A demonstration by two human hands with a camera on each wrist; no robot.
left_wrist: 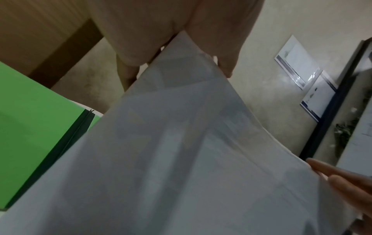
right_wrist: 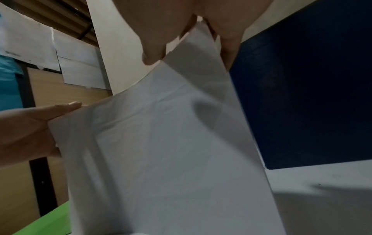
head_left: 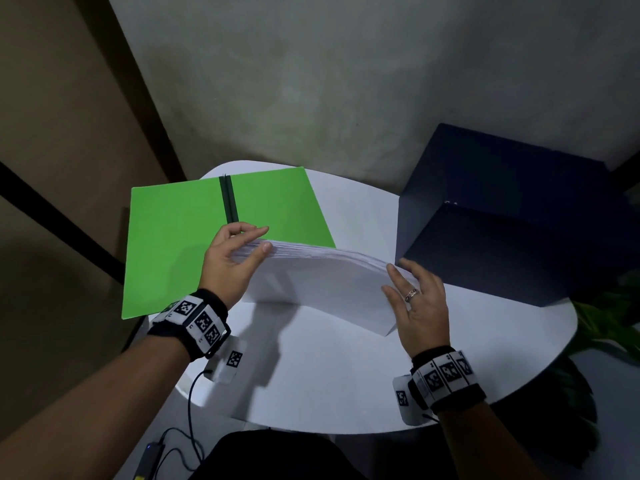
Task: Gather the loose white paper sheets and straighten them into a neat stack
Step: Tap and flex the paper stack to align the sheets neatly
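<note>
A stack of white paper sheets is held on edge above the white table, its top edges fanned and uneven. My left hand pinches the stack's left end, thumb on the near face and fingers behind. My right hand grips the right end, fingers laid along the edge. In the left wrist view the left hand straddles the paper stack. The right wrist view has the right hand with thumb and fingers on opposite faces of the paper stack.
An open green folder with a dark spine lies at the table's back left, partly over the edge. A dark blue box stands at the right, close to my right hand. Plant leaves show beyond the right rim. A cable hangs near my left wrist.
</note>
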